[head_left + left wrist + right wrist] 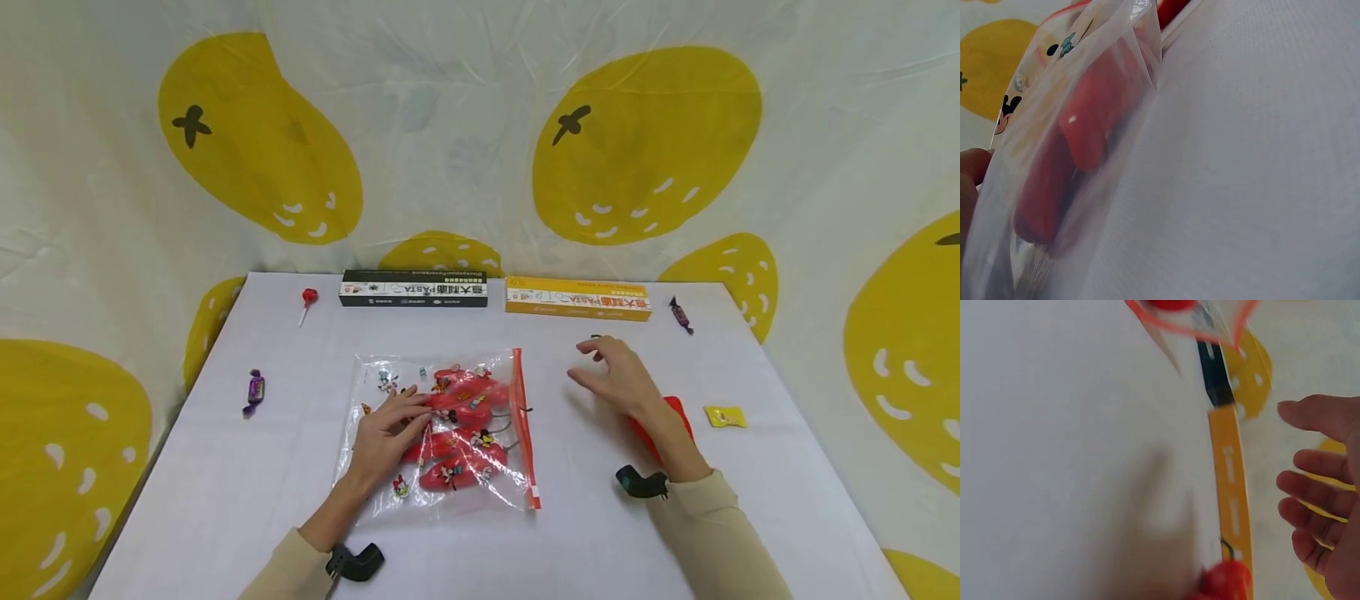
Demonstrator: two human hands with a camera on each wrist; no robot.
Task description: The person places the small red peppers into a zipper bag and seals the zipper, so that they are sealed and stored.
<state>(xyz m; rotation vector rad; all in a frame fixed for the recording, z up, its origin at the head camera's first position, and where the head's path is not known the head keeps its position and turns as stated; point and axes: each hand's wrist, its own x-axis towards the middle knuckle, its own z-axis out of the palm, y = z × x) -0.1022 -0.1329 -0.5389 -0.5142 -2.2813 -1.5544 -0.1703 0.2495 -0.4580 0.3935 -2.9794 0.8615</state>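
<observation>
A clear zip bag [480,500] with cartoon prints and a red zip edge lies on the table, holding several red peppers [461,471]. My left hand [386,433] is over the bag's left half, its thumb and fingertips pinching the upper film; the left wrist view shows only part of it at the edge. Right of the bag, my right hand [618,379] hovers with fingers spread and nothing in them. Near it in the right wrist view is a red pepper [1229,578] with a green stem. The right forearm partly hides a red object [678,417].
Behind the bag stand a black pasta box [412,289] and a yellow pasta box [577,298]. A red lollipop [309,297] and a purple candy [255,392] lie on the left. Another purple candy [681,316] and a yellow candy packet [726,416] lie on the right.
</observation>
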